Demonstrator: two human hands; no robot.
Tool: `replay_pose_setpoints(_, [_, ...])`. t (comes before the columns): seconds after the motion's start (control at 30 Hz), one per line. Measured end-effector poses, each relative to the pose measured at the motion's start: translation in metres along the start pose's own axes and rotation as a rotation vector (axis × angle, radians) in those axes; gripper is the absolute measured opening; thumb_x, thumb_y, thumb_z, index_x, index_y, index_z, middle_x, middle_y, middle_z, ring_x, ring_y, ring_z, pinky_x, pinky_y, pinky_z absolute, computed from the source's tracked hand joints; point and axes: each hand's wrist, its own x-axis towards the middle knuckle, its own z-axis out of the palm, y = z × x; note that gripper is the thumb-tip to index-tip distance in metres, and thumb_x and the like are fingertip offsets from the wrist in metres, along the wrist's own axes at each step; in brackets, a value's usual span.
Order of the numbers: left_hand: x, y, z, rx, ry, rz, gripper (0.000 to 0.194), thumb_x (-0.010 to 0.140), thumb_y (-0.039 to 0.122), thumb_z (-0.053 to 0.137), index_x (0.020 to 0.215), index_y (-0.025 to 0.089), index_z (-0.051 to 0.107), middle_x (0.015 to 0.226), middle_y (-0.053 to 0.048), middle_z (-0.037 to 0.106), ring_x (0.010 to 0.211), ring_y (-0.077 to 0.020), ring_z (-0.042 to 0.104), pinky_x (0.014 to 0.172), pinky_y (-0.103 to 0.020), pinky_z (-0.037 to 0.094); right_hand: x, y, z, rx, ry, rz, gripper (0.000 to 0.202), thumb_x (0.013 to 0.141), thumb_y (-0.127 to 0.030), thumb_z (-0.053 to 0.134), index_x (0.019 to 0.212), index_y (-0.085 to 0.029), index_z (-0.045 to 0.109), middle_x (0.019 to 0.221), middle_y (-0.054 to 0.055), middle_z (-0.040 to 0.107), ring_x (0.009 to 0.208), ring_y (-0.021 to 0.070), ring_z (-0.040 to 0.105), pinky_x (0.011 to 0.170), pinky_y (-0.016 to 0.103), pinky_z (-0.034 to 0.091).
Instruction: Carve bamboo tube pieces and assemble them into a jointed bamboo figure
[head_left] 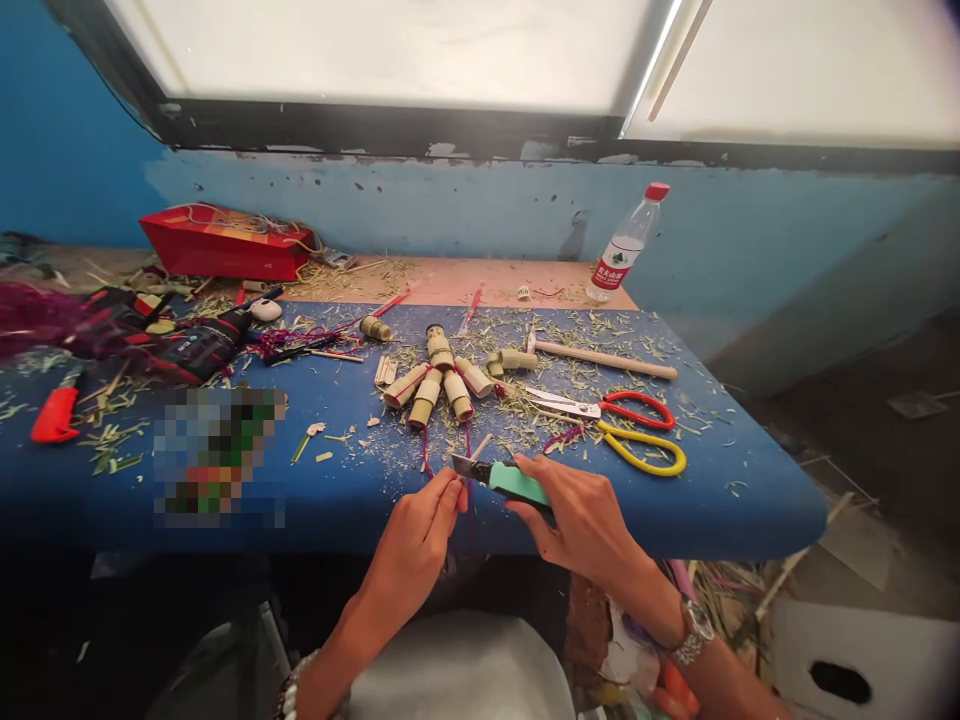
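My left hand [420, 530] pinches a thin pale stick [481, 447] near the front edge of the blue tabletop. In my right hand [585, 510] is a utility knife with a green handle [519, 483]; its blade lies against or very near the stick, just above my left fingertips. Beyond both hands rests a figure of bamboo pieces [439, 385], joined by purple string that hangs down toward my left hand. Scissors with red and yellow handles [611, 420] lie open to the right of the figure, and a hammer [604, 359] lies behind them.
Shavings litter the blue tabletop [735, 440]. A water bottle [626, 245] stands at the back right. On the left are a red box [225, 243], a black power drill [199, 345], a red-handled tool [56, 412] and a blurred-out patch. A stool [457, 670] is below the table edge.
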Motion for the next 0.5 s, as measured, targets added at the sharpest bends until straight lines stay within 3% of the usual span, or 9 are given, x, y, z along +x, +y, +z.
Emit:
replay_pose_setpoints(0.23, [-0.008,-0.005,0.000,-0.066,-0.058,-0.028,0.041,0.105,0.048,0.033,0.079,0.020,0.049,0.066,0.004,0.039,0.060,-0.0131,0.035,0.058,-0.028,0.027,-0.006,-0.004,-0.004,-0.047,0.014,-0.036,0.031,0.104,-0.038,0.045,0.120,-0.013,0.055,0.092,0.013,0.073,0.072,0.0229,0.072,0.061,0.031,0.053])
replay_pose_setpoints(0.5, [-0.018,0.004,-0.004,-0.075,-0.081,-0.041,0.042,0.104,0.050,0.034,0.078,0.020,0.048,0.066,0.005,0.037,0.060,-0.0128,0.034,0.058,-0.027,0.028,-0.005,-0.013,-0.011,-0.084,0.012,-0.072,0.034,0.104,-0.039,0.043,0.121,-0.012,0.056,0.092,0.014,0.074,0.073,0.0241,0.072,0.060,0.032,0.052])
